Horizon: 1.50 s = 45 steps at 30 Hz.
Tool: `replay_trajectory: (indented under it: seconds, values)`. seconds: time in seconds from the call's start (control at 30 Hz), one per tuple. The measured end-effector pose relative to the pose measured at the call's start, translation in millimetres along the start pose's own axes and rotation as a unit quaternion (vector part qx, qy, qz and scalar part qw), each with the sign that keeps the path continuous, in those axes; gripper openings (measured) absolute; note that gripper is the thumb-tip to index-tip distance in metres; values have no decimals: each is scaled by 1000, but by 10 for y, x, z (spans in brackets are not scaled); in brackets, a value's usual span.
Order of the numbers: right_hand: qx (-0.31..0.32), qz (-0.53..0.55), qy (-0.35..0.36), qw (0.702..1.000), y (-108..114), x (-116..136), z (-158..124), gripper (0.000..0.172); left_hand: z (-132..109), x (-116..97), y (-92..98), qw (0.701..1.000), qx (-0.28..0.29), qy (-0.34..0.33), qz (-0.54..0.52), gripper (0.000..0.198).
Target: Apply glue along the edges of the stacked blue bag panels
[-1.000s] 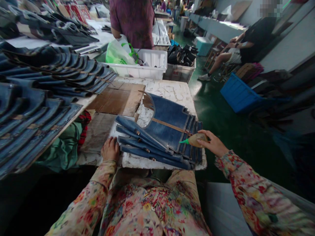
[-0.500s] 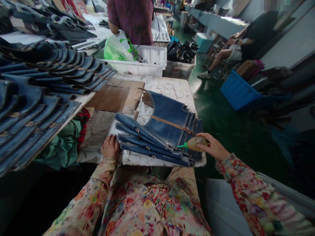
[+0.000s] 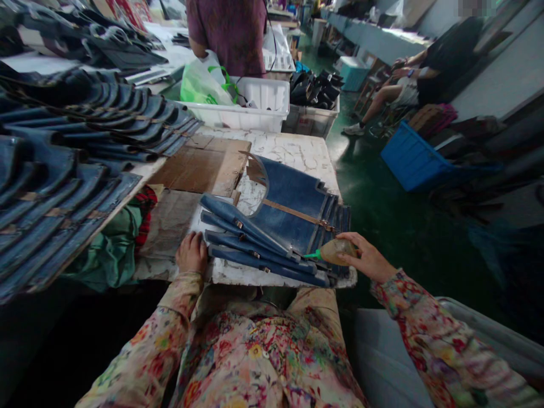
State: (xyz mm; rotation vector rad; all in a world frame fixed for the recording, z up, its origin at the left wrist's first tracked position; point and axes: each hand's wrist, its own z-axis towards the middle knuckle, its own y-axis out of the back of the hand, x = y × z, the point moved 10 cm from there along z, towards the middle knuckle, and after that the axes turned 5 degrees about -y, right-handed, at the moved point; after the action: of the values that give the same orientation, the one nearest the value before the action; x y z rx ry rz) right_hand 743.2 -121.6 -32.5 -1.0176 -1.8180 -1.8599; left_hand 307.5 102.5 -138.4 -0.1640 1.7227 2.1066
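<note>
My right hand [image 3: 366, 258] is closed around a squeeze bottle [image 3: 335, 251] of brownish liquid. The bottle's green nozzle points left, at the edge of the blue pieces. These blue leather-like pieces [image 3: 293, 190] lie overlapping on a worn white board [image 3: 306, 147], with a brown strap across the top one and several folded pieces at the near left. At their left ends my left hand [image 3: 192, 253] rests on the board's edge, fingers slightly apart, with nothing seen in it.
Rows of blue pieces [image 3: 59, 187] cover the table at left. Cardboard [image 3: 204, 164] lies beside the board. Behind stand a white crate [image 3: 255, 116] and a person in purple [image 3: 229, 34]. A blue bin [image 3: 414, 158] and a seated person [image 3: 446, 56] are at right.
My right hand has shifted the bottle slightly left, its nozzle moving along the edge of the blue pieces. My left hand has stayed in place.
</note>
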Motion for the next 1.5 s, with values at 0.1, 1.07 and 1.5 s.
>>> replay_trajectory:
  seconds: [0.1,1.07,1.5]
  values:
    - [-29,-22,15,999,51,-23,64,40,-1,-6,-1,1000,-3,-5,-1,44]
    - [-166,-122,113,972,414,-35,356,39,-1,2,-2,1000,-2,-1,3,44]
    - [-192,-124,91,969,507,-184,550,38,1,-7,8,1000,6,0,2,44]
